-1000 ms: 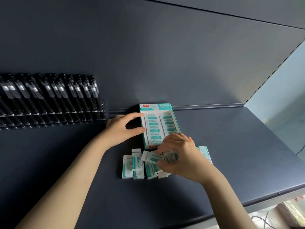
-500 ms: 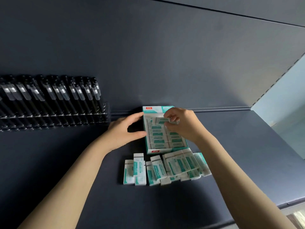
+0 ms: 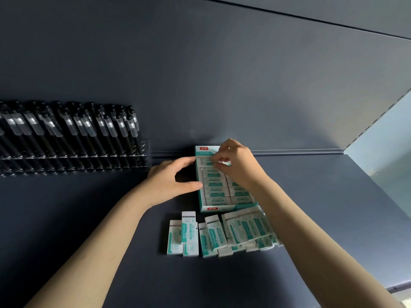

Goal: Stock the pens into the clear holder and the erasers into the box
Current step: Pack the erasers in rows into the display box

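On the dark shelf (image 3: 322, 207), I see the clear holder (image 3: 73, 162) of black pens (image 3: 73, 130) far left, the teal box (image 3: 209, 208) by the back wall, loose erasers (image 3: 240, 232) just before it, the left hand (image 3: 166, 181) bracing its side with thumb and fingers spread, and the right hand (image 3: 240, 165) pinching an eraser (image 3: 223, 162) at its far end.

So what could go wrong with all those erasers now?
The teal-and-white cardboard box looks nearly full, so the white-and-teal sleeved eraser pinched by the right hand might not sit flat. The right forearm also passes close by the loose pile of sleeved erasers and could knock some across the dark blue shelf.
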A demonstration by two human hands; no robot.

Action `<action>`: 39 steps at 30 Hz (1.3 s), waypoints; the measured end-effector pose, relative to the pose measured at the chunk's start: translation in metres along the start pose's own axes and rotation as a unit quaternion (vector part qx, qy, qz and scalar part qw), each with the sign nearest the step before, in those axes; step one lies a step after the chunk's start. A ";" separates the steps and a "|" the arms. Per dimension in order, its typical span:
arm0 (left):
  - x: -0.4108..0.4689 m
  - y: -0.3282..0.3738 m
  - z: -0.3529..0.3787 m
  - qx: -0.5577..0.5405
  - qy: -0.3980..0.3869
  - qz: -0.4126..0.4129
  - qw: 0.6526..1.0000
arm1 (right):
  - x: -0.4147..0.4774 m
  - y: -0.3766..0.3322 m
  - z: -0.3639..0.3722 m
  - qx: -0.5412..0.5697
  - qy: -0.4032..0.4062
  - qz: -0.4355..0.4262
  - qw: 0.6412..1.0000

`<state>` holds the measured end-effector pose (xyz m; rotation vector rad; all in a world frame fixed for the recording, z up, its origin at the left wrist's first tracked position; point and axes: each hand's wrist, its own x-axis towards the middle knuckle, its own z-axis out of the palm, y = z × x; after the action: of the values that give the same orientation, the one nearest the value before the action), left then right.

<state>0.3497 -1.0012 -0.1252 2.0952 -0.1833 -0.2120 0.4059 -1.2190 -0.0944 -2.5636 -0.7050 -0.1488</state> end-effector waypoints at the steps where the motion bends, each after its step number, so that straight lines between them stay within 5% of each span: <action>1: 0.000 0.001 0.000 0.000 0.000 0.001 1.000 | 0.000 0.000 0.001 -0.006 0.002 0.001 1.000; 21: -0.002 -0.004 0.006 0.001 0.025 0.001 1.000 | -0.138 -0.027 -0.037 0.018 -0.050 0.056 0.997; 39: -0.008 0.000 0.006 -0.024 0.016 -0.005 1.000 | -0.145 -0.037 -0.029 -0.010 -0.067 0.029 0.997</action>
<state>0.3406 -1.0044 -0.1276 2.0514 -0.1467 -0.1875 0.2625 -1.2710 -0.0862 -2.6283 -0.6805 0.0353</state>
